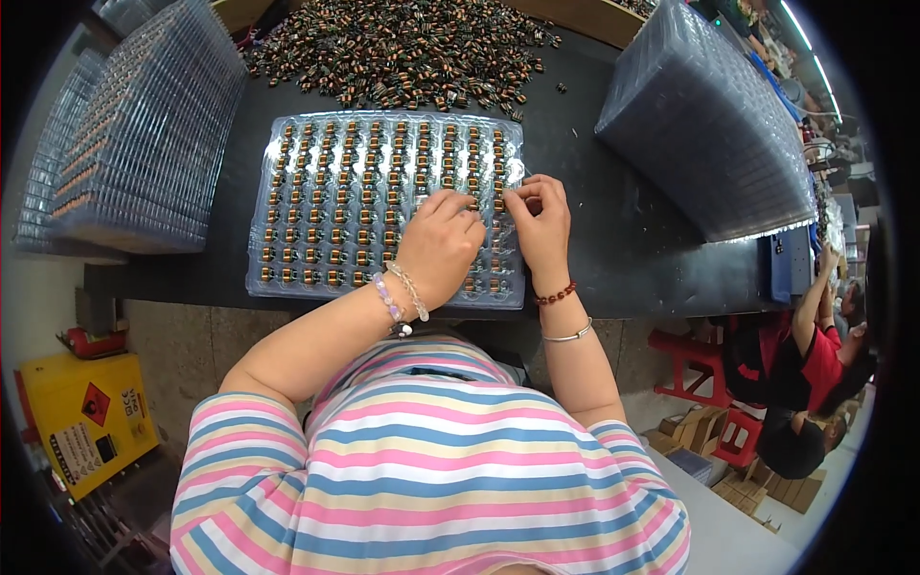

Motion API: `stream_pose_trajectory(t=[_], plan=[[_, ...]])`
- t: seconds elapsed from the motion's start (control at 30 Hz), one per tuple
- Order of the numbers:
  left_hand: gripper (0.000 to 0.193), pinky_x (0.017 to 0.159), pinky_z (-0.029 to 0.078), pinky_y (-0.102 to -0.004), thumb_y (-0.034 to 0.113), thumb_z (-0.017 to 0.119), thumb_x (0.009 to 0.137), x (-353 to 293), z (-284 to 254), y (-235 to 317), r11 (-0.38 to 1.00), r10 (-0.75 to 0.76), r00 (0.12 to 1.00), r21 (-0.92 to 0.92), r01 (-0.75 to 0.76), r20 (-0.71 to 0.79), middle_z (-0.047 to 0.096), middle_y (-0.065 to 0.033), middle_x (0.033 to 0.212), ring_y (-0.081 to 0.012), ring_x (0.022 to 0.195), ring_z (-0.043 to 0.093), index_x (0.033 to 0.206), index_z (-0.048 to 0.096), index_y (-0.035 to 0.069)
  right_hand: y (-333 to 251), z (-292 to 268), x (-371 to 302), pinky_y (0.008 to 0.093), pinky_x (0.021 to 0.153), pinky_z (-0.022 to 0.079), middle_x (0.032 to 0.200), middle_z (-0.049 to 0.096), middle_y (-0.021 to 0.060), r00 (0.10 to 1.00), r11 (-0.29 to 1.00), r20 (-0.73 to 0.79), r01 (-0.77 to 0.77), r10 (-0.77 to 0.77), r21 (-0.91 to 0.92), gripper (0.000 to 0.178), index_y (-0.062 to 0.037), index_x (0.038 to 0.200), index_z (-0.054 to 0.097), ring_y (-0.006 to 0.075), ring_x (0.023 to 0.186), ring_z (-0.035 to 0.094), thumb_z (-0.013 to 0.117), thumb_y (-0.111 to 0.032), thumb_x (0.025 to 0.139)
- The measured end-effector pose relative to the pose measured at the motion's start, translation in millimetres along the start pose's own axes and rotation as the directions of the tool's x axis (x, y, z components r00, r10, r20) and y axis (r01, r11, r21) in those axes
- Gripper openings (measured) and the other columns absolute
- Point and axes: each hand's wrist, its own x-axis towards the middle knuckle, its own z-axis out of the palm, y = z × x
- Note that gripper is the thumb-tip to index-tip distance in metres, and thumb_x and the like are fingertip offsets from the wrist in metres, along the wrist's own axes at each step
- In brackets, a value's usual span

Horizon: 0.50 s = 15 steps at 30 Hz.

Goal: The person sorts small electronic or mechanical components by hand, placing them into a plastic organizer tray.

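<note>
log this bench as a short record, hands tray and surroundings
left hand: over the tray, grip unclear
right hand: at the tray's right side, grip unclear
tray: clear plastic, holding rows of small parts
beyond tray: heap of loose parts
sides: left tray stack, right tray stack

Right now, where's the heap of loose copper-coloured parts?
Head view, top, slightly left of centre: the heap lies on the dark table just beyond the clear tray, between the left stack and right stack.
</note>
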Motion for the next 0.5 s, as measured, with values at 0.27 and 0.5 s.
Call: stream_pose_trajectory(t=[0.27, 0.5], plan=[[0.011, 0.083, 0.042, -0.0371, 0.006, 0.059, 0.074, 6, -4, 3, 0.977, -0.206, 0.978, -0.046, 0.207, 0.027, 0.062, -0.0053, 0.083, -0.0231, 0.090, 0.056, 0.083, 0.064, 0.007, 7, 5, -14, 0.0251, 0.070, 0.047, 0.109, 0.055, 0.0090, 0.998, 0.967, -0.049, -0.035, 0.049, 0.252, 0.015, 0.0000, 0.097, 0.060, 0.0110, 0.077, 0.056, 0.064, -0.008, 0.085], [0.012, 0.083, 0.043, -0.0386, 0.006, 0.061, 0.075, 11, -7, -11, 0.989, -0.105, 0.994, -0.101, 0.104, 0.002, 0.062, -0.0054, 0.083, -0.0242, 0.090, 0.057, 0.087, 0.064, 0.008, 24, 5, -14, 0.0214, 0.075, 0.046, 0.104, 0.061, 0.0050, 0.978, 0.867, -0.048, -0.159, 0.205, 0.472, 0.017, 0.0026, 0.104, 0.060, 0.0081, 0.083, 0.057, 0.059, -0.004, 0.089]])
